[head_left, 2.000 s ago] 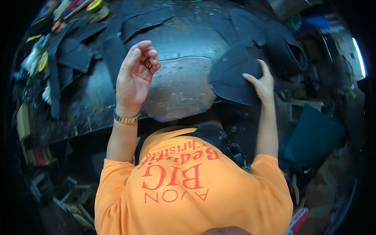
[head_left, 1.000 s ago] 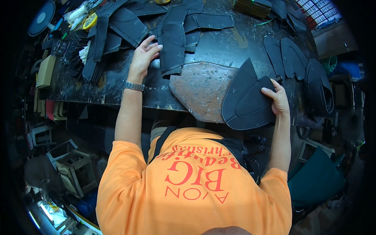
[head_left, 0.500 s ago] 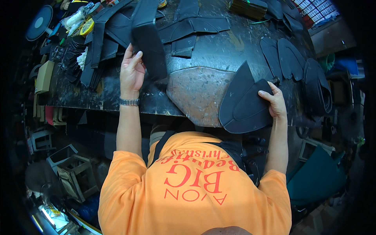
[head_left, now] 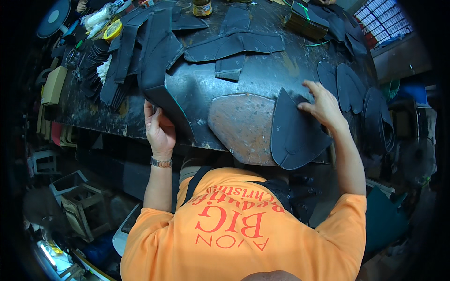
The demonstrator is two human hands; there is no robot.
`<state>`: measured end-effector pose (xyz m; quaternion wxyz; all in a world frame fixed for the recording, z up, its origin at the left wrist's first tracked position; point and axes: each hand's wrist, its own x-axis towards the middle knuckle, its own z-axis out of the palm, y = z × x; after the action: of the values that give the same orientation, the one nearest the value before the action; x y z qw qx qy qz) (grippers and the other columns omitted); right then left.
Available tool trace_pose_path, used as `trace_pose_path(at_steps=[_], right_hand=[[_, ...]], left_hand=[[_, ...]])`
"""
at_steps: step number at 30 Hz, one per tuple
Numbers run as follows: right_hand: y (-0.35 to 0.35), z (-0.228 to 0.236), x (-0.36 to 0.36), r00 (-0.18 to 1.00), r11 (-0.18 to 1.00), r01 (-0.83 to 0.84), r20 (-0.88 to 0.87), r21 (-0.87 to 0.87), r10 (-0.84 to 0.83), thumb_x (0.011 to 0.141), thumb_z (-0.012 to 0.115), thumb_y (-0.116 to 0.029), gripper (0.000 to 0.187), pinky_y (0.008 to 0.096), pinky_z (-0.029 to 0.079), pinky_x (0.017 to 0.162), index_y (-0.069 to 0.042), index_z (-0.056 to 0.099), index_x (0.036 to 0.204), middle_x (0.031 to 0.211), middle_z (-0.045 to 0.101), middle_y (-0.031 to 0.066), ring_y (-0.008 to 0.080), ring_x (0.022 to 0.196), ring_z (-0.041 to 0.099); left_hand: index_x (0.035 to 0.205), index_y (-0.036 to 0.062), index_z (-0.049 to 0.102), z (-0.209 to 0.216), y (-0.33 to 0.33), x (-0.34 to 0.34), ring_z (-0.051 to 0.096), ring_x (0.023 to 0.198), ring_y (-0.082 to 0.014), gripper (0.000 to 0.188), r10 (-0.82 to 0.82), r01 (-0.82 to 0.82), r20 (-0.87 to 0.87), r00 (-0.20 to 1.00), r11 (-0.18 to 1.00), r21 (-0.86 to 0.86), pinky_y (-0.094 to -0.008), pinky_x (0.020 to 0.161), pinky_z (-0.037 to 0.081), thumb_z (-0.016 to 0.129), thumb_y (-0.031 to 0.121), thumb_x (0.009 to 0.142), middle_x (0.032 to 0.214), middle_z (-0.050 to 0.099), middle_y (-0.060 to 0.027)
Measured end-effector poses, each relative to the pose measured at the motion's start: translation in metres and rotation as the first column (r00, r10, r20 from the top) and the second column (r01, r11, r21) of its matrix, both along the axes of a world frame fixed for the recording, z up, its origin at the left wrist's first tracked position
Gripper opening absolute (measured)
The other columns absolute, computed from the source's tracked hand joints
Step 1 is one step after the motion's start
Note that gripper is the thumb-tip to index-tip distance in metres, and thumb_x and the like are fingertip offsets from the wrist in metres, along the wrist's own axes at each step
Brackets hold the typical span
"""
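Observation:
My left hand grips the near end of a long black leather-like strip, thumb and fingers closed on its edge. That strip is folded or bent, with a thin greenish edge, and runs back over a pile of similar pieces. On the right, my right hand is open, thumb and fingers spread, over a curved black stitched piece. The piece lies partly on a brown worn board at the table's near edge. Whether the right palm touches the piece, I cannot tell.
More black cut pieces lie on the dark table, including a long one and rounded ones at right. A jar, a green-tied stack and a yellow tape roll stand farther back. Stools are below left.
My left hand has drawn the black strip toward me and lower. My right hand has let go of the curved piece, which now lies on the board and table edge.

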<state>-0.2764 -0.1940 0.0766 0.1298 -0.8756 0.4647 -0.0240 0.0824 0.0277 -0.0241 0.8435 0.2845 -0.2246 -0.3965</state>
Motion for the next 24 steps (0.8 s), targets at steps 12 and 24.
trace_pose_path(at_steps=[12,24], right_hand=[[-0.128,-0.053,0.168,0.931,0.946,-0.324,0.175,-0.015,0.321,0.064,0.086,-0.019,0.103,0.0476,0.031,0.117,-0.012,0.031,0.151,0.153,0.035,0.0221,0.0379,0.145,0.030],[-0.094,-0.022,0.122,0.864,0.886,-0.463,0.228,0.010,0.449,0.061,0.072,-0.005,0.092,0.0453,0.033,0.116,-0.015,0.039,0.145,0.144,0.039,0.0218,0.0421,0.135,0.037]], left_hand=[[0.138,0.0110,0.048,-0.002,-0.003,0.000,0.054,0.125,-0.0199,0.039,-0.013,0.013,-0.013,1.000,1.000,-0.006,-0.0389,0.109,0.041,0.046,0.003,0.100,0.135,0.058,-0.0049],[0.144,0.0099,0.043,-0.005,0.002,0.003,0.052,0.127,-0.0207,0.048,-0.030,0.031,-0.107,0.994,1.000,0.007,-0.0371,0.111,0.038,0.046,0.000,0.097,0.137,0.055,-0.0054]])
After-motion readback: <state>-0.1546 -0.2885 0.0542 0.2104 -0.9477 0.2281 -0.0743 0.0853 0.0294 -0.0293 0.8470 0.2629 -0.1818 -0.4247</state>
